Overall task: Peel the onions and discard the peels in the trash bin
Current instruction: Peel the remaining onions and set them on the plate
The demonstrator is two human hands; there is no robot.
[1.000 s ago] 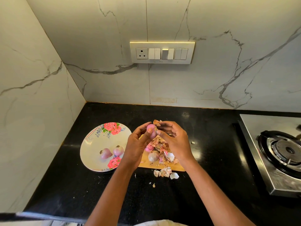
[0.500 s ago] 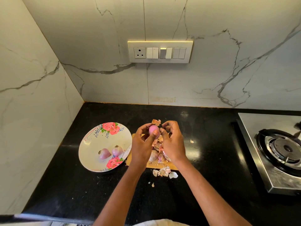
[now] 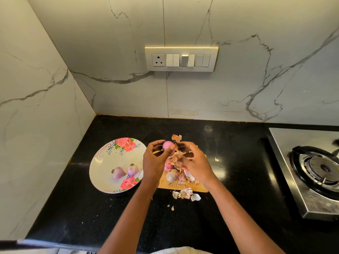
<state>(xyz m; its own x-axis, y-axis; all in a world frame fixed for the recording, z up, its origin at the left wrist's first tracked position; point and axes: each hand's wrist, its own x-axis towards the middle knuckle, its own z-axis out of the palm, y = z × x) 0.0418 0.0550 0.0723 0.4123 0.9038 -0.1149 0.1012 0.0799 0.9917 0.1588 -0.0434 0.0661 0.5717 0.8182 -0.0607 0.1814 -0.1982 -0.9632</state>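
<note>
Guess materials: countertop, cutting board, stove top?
Countertop: polished black stone, probably granite; it reflects light and shows fine speckles. Cutting board: light wood or bamboo, matte tan. Stove top: brushed stainless steel by its grey sheen.

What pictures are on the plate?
Pink roses with green leaves and small blue sprigs on the white plate, seen from the head camera.

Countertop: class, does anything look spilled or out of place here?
Yes. Peel scraps have spilled off the cutting board onto the black countertop, with another flake lying to its right.
</note>
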